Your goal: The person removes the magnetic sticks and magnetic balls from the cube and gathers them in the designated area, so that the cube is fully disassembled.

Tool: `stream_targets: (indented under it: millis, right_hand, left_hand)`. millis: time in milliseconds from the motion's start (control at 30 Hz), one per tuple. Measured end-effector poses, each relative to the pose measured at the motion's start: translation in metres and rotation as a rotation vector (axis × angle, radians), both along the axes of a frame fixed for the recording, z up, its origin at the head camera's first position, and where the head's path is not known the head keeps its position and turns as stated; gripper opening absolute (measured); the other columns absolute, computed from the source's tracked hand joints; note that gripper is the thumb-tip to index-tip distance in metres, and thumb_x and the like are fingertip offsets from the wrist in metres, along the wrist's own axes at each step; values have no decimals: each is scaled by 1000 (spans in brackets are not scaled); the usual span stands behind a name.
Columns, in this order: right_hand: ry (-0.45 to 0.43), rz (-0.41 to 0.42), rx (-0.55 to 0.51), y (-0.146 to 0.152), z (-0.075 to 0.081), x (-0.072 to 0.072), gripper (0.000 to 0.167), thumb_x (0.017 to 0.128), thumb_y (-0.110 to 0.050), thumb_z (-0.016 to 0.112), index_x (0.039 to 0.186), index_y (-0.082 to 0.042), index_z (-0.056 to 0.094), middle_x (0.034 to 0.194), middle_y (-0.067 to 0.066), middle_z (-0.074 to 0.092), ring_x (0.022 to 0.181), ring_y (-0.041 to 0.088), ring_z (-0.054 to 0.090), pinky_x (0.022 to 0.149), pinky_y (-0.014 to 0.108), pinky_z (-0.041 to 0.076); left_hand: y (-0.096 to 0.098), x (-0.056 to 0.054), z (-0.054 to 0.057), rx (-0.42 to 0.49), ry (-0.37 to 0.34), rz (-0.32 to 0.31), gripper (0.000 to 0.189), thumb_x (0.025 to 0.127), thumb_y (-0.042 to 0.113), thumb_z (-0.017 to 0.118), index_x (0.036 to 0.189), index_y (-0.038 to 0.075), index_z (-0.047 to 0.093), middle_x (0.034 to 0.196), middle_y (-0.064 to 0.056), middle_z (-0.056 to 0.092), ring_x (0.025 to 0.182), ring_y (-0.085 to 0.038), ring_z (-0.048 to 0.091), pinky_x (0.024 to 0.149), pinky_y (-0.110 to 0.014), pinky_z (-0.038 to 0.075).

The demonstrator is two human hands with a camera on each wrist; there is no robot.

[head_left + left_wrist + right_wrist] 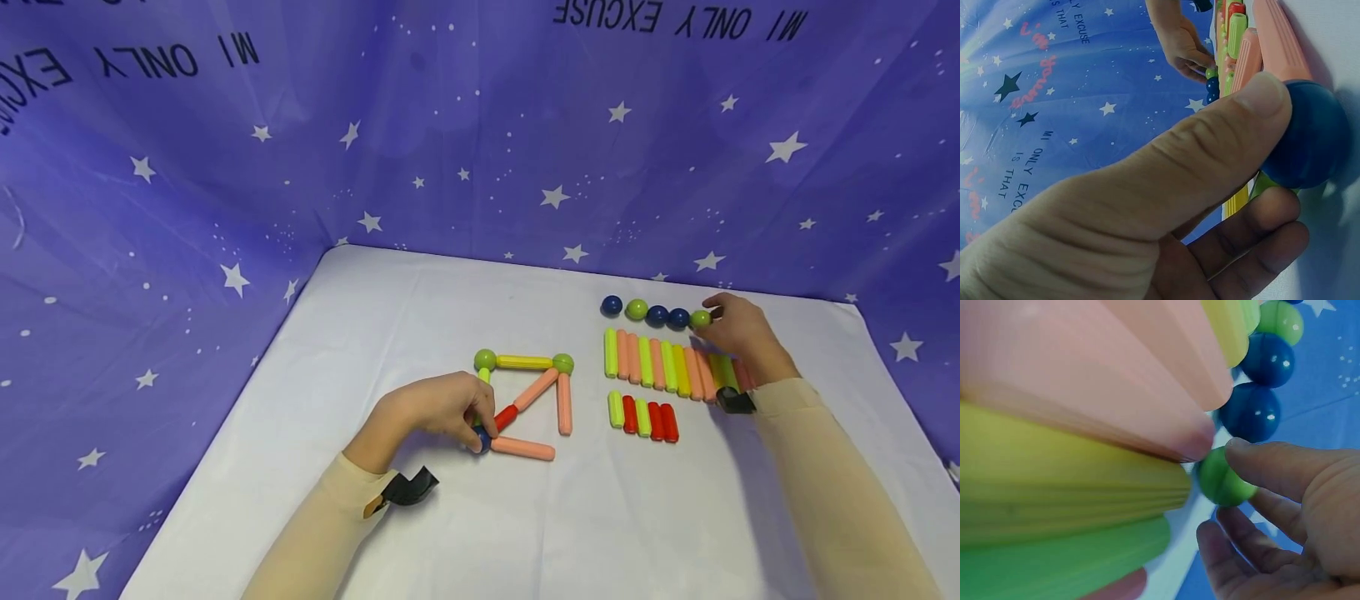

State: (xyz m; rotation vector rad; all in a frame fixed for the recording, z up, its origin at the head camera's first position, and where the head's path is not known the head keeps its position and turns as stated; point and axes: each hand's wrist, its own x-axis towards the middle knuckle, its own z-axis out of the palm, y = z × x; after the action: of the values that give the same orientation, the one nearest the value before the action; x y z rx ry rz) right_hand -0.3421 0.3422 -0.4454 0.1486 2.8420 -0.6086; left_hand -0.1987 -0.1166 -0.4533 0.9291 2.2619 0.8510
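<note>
My left hand [450, 404] pinches a dark blue ball [1316, 134] between thumb and fingers, at the near left corner of a figure of sticks and balls. From that ball run a pink stick [523, 448] to the right and a red stick [506, 417] on the diagonal, which continues as a pink stick [537, 390]. Two green balls [486, 359] joined by a yellow stick [524, 362] form the far side. At the right end of a row of balls, my right hand [738, 327] grips a green ball [1222, 481] with thumb and fingers.
Beside that ball stand blue balls [657, 316] and another green one. A row of long pink, yellow and green sticks [647, 362] lies nearer, partly under the right wrist. Short red and green sticks [642, 417] lie in front. A purple star-patterned curtain [465, 125] borders the white table [420, 292].
</note>
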Motion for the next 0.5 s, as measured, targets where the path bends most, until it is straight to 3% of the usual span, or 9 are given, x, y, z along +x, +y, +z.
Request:
stream_targets:
  millis: [167,333,500]
  right_hand:
    - [110,67,9,-19,11,20,56,92,-21,64,136,6,43,129,34,43,109,50,44,93,64,40]
    - [228,230,-34,-69,17,54,39,95,-20,58,124,5,54,118,27,54,103,42,51,89,60,44]
    - [153,429,-73,-130,17,96,27,95,-24,61,112,-3,61,98,11,63,80,24,58,71,41,51]
  left_hand:
    - [0,-2,0,3,0,-1,20,74,10,86,91,18,80,91,12,62,72,-7,57,65,-23,49]
    - [0,-1,1,12,-6,-6,19,74,9,85,90,17,80,90,11,63,72,-7,57,65,-23,49]
    - [0,0,1,10,-5,-4,19,74,9,86,91,18,80,90,10,63,72,-8,57,65,-23,48]
